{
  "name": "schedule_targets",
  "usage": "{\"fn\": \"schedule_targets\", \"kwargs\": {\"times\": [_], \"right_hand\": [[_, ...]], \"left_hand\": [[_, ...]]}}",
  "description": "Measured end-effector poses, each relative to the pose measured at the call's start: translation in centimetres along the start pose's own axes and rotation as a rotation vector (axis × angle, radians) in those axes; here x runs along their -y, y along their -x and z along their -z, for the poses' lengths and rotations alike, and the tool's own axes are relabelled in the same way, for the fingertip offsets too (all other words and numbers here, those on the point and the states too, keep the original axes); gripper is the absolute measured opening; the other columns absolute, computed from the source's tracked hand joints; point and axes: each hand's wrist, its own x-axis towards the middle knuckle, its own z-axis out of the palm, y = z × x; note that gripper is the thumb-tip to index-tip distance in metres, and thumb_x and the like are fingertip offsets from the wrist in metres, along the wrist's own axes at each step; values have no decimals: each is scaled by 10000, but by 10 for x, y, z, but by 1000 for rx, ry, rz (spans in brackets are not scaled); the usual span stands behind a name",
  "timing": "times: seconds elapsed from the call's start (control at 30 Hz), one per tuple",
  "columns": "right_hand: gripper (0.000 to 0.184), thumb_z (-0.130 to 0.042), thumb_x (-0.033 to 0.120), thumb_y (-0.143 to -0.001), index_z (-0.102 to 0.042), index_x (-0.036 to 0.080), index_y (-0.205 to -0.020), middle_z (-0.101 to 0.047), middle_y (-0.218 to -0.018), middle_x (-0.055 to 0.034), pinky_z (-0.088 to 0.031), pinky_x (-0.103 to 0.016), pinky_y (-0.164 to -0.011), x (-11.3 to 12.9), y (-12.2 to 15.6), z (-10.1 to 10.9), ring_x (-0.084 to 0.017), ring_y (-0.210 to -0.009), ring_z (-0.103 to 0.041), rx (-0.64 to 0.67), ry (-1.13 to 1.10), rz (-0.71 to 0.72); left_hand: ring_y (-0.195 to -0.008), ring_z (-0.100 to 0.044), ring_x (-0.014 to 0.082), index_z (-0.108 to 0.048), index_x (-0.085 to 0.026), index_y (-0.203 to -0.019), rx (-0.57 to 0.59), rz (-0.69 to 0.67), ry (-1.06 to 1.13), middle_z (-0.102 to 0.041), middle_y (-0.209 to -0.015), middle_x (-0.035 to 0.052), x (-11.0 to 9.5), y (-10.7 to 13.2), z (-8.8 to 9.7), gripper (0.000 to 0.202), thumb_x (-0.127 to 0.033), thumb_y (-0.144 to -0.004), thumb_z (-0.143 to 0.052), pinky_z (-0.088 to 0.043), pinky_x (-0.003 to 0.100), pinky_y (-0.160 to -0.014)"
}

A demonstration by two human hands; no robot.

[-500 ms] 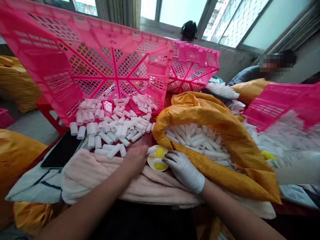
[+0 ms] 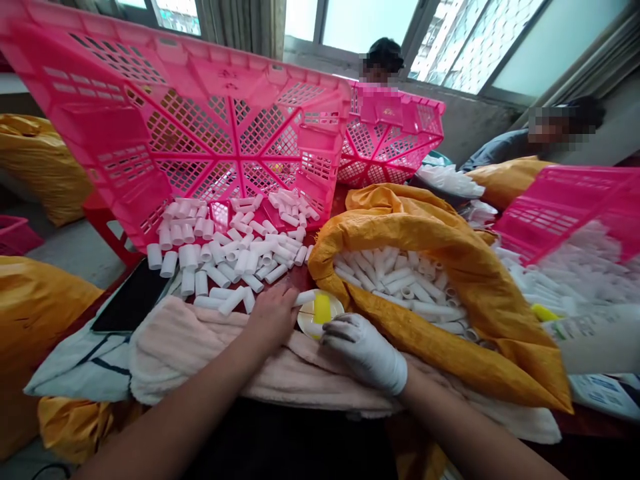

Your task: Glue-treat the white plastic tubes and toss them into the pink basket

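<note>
An orange woven sack (image 2: pixel 430 340) lies right of your hands. Your bare left hand (image 2: pixel 270 319), fingers curved, rests against a white tube (image 2: pixel 306 298) at lower centre; whether it grips can't be told. The tube looks light and stiff: pinch its barrel. Your half-curled white-gloved right hand (image 2: pixel 364 353) sits just beside a round white-and-yellow disc (image 2: pixel 323 313).
</note>
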Motion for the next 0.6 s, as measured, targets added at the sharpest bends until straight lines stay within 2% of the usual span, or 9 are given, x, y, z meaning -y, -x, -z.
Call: {"fn": "schedule_targets", "kwargs": {"times": [0.13, 0.2, 0.3, 0.43, 0.47, 0.53, 0.6], "right_hand": [[258, -501, 142, -816, -502, 255, -1047, -518, -1059, -48, -437, -340, -854, -4, -12, -7, -172, -992, -505, -541, -437, -393], [213, -528, 177, -798, -516, 256, -996, -537, -1021, -29, -449, -333, -838, -7, -17, -7, -165, -956, -524, -680, -631, -546], [149, -572, 203, -758, -552, 235, -902, -551, -965, -14, -448, -308, -829, -9, -20, -3, -156, -916, -529, -681, -743, -618], [202, -563, 229, -762, -541, 221, -963, -552, -977, -17, -425, -282, -831, -6, -21, 3, -149, -918, -521, -512, -716, -648], [178, -539, 248, -780, -538, 212, -955, -562, -924, -12, -437, -262, -775, -5, -23, 4, -138, -852, -531, -451, -686, -684], [116, -491, 296, -809, -533, 188, -813, -531, -721, 19, -426, -217, -605, -2, -26, 4, -107, -658, -502, -353, -610, -756], [235, -456, 331, -820, -455, 182, -639, -417, -565, 49, -359, -197, -477, 2, -28, 4, -84, -519, -408, -328, -575, -794]], "left_hand": [[-906, -511, 198, -557, -220, -987, -103, -21, 128, -602, -927, 41, 2, 0, 5, 222, -285, -790, -478, -365, 327, -770], [-898, -522, 180, -556, -222, -995, -101, -37, 223, -615, -914, 27, 4, 1, 7, 224, -270, -797, -463, -368, 318, -778], [-875, -532, 170, -553, -208, -987, -72, -56, 283, -616, -888, 24, 4, 1, 8, 220, -252, -793, -458, -378, 305, -764], [-781, -537, 182, -556, -173, -941, -61, -176, 127, -606, -792, 41, -5, 4, 8, 202, -261, -790, -456, -374, 312, -704], [-753, -538, 187, -562, -164, -902, -54, -213, 81, -605, -762, 46, -8, 5, 8, 199, -288, -800, -443, -370, 316, -687], [-693, -543, 192, -566, -149, -810, -5, -260, 24, -603, -708, 59, -16, 6, 10, 278, -373, -821, -401, -367, 315, -646], [-633, -541, 188, -563, -144, -746, 79, -247, 32, -597, -662, 66, -23, 8, 15, 377, -457, -821, -368, -363, 298, -597]]}}
